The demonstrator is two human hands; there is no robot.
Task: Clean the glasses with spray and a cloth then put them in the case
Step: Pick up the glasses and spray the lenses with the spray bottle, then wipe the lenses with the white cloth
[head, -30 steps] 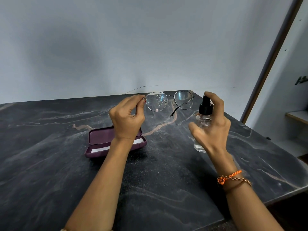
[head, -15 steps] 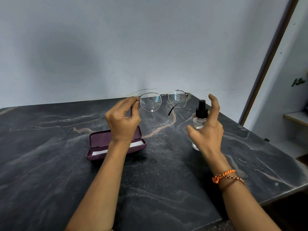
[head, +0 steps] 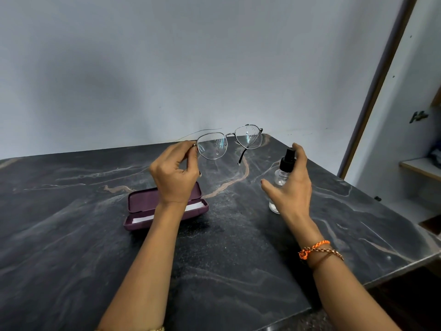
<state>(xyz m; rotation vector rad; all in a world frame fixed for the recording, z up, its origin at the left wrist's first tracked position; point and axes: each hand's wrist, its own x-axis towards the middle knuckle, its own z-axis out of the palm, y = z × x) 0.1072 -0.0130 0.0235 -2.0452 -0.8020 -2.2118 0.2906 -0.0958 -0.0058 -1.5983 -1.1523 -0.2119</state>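
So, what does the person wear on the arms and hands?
Both forearms are bare, with no sleeves in view. The right wrist carries an orange braided thread and a thin brown beaded bracelet. At the bottom edge, the left arm shows part of a gold-coloured bangle. No rings show on the left hand or right hand.

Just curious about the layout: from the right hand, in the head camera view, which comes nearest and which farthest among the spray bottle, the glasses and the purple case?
1. Spray bottle: in the right hand itself.
2. Glasses: up and to the left, pinched by the left hand.
3. Purple case: farthest left, open on the table.
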